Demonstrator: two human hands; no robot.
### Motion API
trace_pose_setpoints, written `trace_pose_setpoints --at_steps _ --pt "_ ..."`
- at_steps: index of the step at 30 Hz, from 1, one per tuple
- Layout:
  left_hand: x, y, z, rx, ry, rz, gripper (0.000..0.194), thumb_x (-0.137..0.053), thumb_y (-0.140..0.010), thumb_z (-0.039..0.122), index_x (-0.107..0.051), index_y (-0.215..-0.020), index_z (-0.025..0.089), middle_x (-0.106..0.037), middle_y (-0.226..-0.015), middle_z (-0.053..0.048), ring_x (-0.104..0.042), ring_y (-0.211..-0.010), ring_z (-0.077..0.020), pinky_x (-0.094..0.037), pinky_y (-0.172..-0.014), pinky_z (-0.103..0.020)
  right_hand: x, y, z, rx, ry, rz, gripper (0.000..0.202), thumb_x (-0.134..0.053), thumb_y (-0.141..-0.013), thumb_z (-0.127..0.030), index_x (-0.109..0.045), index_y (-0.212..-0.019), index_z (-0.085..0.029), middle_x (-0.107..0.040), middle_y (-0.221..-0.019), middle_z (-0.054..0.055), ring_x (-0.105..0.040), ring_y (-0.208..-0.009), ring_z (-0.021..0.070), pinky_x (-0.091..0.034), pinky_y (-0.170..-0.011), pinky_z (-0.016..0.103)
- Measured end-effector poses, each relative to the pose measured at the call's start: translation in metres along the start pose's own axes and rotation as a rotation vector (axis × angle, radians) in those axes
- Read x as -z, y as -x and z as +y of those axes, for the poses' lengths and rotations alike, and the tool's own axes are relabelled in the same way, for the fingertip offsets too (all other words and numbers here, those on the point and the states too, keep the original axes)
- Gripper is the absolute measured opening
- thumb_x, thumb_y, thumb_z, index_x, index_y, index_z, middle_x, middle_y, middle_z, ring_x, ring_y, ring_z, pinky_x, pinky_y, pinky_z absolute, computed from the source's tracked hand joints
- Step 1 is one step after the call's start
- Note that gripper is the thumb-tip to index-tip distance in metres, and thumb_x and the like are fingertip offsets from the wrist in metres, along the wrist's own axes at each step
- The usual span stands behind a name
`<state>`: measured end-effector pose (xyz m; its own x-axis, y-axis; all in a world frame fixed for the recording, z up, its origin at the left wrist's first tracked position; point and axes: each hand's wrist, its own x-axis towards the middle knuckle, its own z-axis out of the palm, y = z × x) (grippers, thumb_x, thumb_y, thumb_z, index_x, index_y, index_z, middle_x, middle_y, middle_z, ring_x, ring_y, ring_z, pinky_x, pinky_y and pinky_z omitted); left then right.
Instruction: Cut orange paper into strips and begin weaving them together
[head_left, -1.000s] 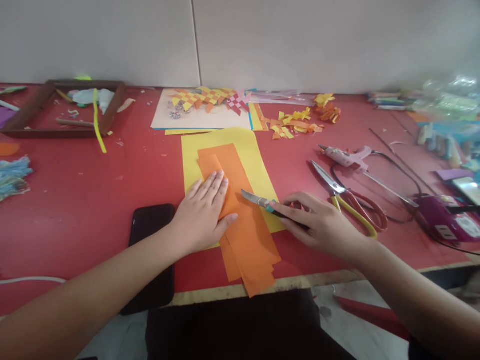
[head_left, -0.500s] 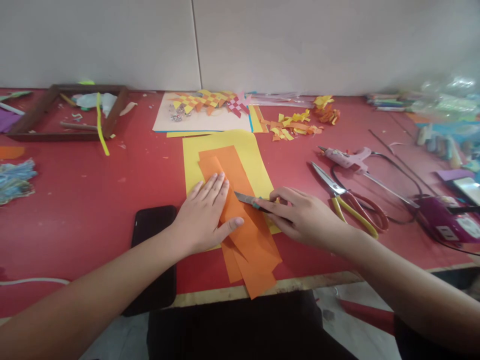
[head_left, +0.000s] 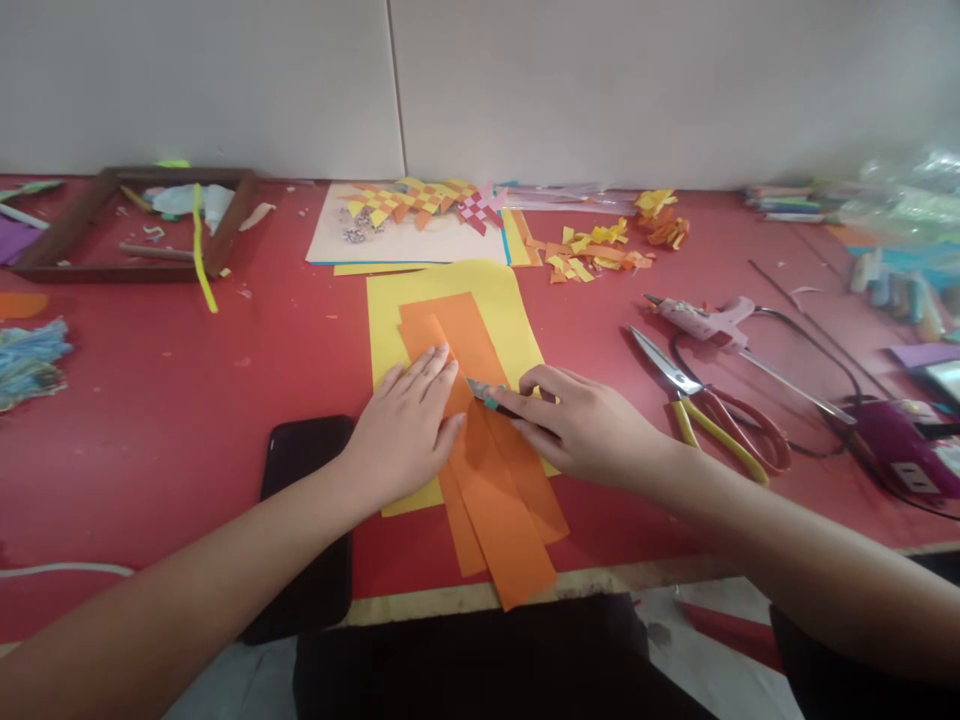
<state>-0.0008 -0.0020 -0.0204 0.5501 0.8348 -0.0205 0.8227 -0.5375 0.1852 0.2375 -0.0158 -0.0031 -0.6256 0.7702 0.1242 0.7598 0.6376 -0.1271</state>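
Several orange paper pieces (head_left: pixel 499 490) lie overlapping on a yellow sheet (head_left: pixel 499 310) in the middle of the red table. My left hand (head_left: pixel 409 415) rests flat on the upper orange piece, fingers stretched out and the thumb beside them. In my right hand (head_left: pixel 581 415) is a utility knife (head_left: pixel 486 391), its blade pointing left at the orange paper by my left fingertips. The handle is mostly hidden under my right fingers. The lower end of the orange paper reaches over the table's front edge.
A black phone (head_left: pixel 311 500) lies left of the paper. Scissors (head_left: pixel 697 400) and a pink glue gun (head_left: pixel 705 322) with its cord lie to the right. Paper scraps (head_left: pixel 600 252) and woven paper pieces (head_left: pixel 416 203) are at the back. A wooden frame (head_left: pixel 112 272) stands back left.
The knife in my right hand has shifted slightly left and up. My left thumb has drawn in towards the fingers. The orange paper's lower part now lies flatter.
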Motion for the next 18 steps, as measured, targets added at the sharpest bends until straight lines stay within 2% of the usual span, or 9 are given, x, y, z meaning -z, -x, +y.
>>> trace_pose_setpoints --at_steps 4,9,18 --pt "-0.0001 -0.0015 -0.0006 0.047 0.002 -0.031 0.067 -0.038 -0.098 0.040 -0.029 -0.152 0.002 -0.021 -0.162 -0.021 -0.017 -0.152 -0.0325 -0.024 -0.120 -0.053 -0.0029 -0.0048 0.0001 0.014 -0.029 0.007 0.041 -0.044 -0.097 -0.022 -0.062 -0.133 -0.020 -0.061 -0.101 0.011 -0.057 -0.072 0.0158 -0.049 -0.064 0.029" --pt "0.0021 -0.0024 0.0013 0.057 -0.022 -0.070 0.067 -0.034 -0.099 0.039 -0.026 -0.153 0.001 -0.018 -0.163 -0.020 -0.015 -0.152 -0.0314 -0.020 -0.121 -0.052 -0.0059 -0.0074 0.0015 0.033 -0.079 -0.002 0.041 -0.044 -0.097 -0.021 -0.061 -0.135 -0.016 -0.060 -0.101 0.012 -0.058 -0.075 0.0169 -0.053 -0.071 0.032" --pt "0.0017 -0.0023 0.0012 0.052 -0.033 -0.084 0.067 -0.032 -0.099 0.037 -0.023 -0.154 0.000 -0.014 -0.164 -0.020 -0.012 -0.152 -0.0311 -0.020 -0.121 -0.053 -0.0072 -0.0006 0.0005 -0.003 -0.073 0.039 0.038 -0.044 -0.097 -0.020 -0.064 -0.130 -0.015 -0.059 -0.098 0.012 -0.057 -0.073 0.0168 -0.054 -0.068 0.033"
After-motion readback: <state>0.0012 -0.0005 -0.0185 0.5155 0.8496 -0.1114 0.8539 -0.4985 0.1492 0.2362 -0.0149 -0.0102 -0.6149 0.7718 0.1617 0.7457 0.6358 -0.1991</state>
